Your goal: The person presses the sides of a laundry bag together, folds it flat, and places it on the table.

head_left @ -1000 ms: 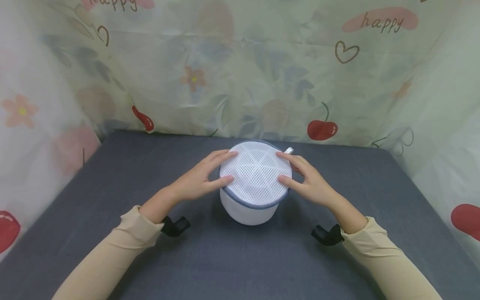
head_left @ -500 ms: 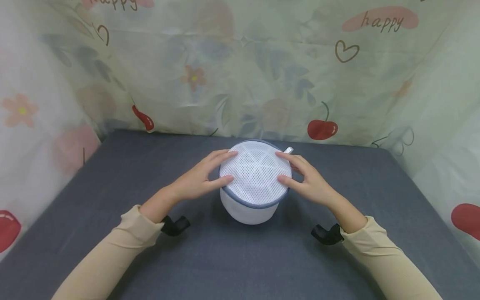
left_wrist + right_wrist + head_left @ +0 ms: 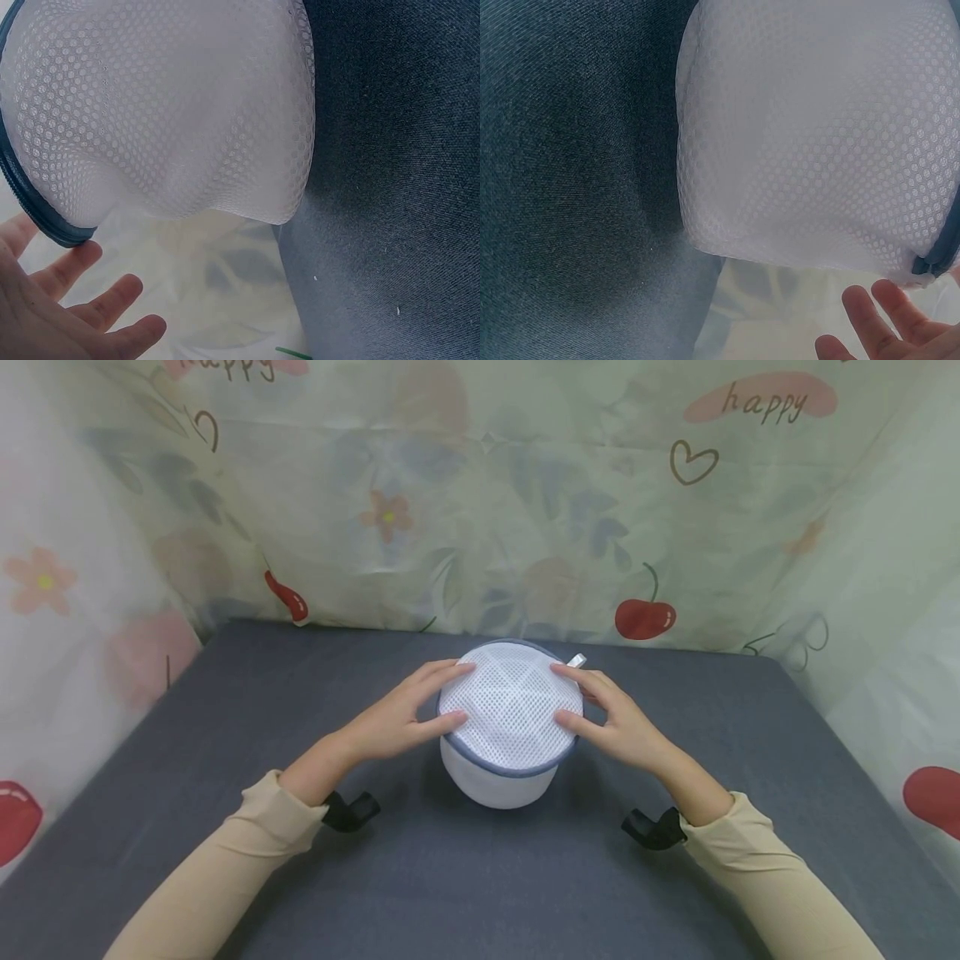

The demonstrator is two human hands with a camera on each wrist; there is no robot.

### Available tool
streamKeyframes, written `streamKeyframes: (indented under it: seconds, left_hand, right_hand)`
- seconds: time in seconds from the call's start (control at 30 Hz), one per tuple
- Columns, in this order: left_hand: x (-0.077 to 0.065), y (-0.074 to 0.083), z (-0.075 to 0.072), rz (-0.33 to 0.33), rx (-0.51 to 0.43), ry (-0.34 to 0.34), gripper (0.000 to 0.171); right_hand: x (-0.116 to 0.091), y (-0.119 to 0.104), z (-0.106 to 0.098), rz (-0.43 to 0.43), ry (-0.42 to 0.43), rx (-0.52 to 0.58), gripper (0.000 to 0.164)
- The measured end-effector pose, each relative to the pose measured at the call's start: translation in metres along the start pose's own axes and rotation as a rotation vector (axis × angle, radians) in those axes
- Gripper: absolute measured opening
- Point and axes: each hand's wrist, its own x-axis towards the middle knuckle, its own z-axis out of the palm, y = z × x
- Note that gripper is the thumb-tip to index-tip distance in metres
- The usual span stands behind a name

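A round white mesh laundry bag [image 3: 510, 706] with dark blue trim stands on the grey cloth, its lid tilted towards me in the head view. My left hand [image 3: 401, 714] rests at its left edge, thumb and index finger laid on the lid. In the left wrist view a fingertip [image 3: 91, 250] touches the blue trim, and the other fingers are spread and fairly straight. My right hand [image 3: 611, 718] mirrors this at the right edge, thumb and index fingertips on the mesh. The right wrist view shows its loose fingers [image 3: 866, 311] just below the zip end.
Dark grey cloth [image 3: 495, 885] covers the table. A white tab [image 3: 577, 661] sticks out at the bag's upper right. Behind and at both sides hangs a printed curtain [image 3: 487, 527]. Black straps [image 3: 352, 812] show at both wrists, under beige sleeves.
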Motion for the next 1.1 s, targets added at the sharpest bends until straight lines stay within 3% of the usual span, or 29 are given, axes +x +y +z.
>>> streamKeyframes:
  seconds: [1.1]
  left_hand:
    - [0.0001,-0.0038,0.0038,-0.01,-0.001,0.0,0.062]
  right_hand:
    - [0.0001,0.0036,0.001,-0.004,-0.007,-0.008,0.059]
